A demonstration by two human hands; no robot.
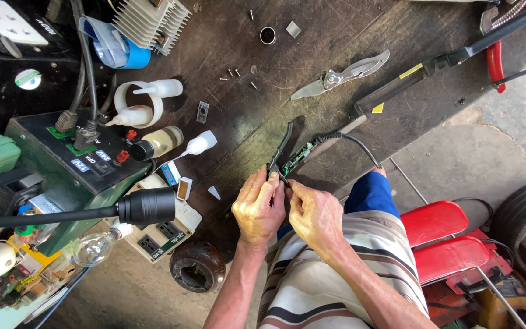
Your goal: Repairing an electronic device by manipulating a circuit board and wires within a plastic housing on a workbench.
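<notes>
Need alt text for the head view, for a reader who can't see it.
Both hands, left hand and right hand, pinch a small green circuit board with a black cable beside a black plastic casing strip, above a dark cluttered workbench; grey metal snips lie beyond.

Open dark bench top [336, 36] is left ahead of the hands, broken only by a metal blade [342, 76], a small ring [268, 35] and scattered screws [232, 74]. Passage to the left is blocked by glue bottles [153, 116], a green power unit [62, 164] and a black lamp head [147, 207].
</notes>
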